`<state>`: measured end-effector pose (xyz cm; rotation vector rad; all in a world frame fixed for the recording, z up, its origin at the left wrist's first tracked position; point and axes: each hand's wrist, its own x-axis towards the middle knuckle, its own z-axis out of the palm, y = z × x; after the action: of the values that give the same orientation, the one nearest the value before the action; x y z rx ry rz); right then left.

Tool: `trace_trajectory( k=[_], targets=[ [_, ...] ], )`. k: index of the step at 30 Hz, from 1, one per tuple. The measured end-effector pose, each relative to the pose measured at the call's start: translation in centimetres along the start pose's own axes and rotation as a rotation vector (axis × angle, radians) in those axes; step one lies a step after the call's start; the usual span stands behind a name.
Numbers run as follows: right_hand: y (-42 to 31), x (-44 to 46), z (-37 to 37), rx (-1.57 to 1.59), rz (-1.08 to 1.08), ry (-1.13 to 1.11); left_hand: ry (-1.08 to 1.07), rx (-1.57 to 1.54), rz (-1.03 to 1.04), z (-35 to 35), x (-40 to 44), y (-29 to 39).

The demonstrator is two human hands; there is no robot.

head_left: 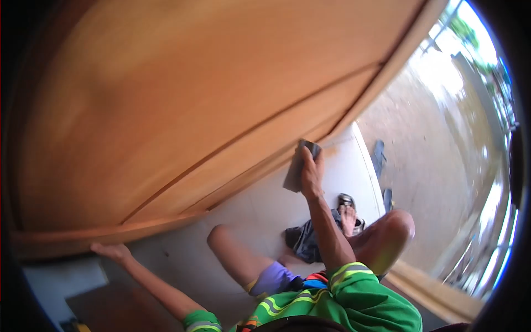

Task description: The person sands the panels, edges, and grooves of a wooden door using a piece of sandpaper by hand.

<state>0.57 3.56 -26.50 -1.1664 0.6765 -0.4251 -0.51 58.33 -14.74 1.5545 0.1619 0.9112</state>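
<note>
A large orange-brown wooden panel with dark grooves fills the upper left. My right hand is wrapped round a flat grey block, held beside the panel's lower edge. At the lower left, my left hand touches the underside of the panel's pale wooden edge, with its palm turned up. Its fingers are partly blurred, and they look spread with nothing in them.
Below the panel lies a pale tiled floor. A dark cloth lies between my bent legs. Two dark slippers rest on brown ground at the right. A wooden beam runs along the lower right.
</note>
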Motion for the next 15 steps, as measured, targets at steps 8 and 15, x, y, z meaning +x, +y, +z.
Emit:
trace_trajectory(
  k=[8, 15],
  targets=[
    [2.2, 2.2, 0.6, 0.043, -0.232, 0.31, -0.031, 0.14, 0.098, 1.7, -1.2, -0.3],
    [0.3, 2.4, 3.1, -0.121, -0.29, 0.421, -0.109, 0.21, 0.054, 1.0, -1.0, 1.4]
  ],
)
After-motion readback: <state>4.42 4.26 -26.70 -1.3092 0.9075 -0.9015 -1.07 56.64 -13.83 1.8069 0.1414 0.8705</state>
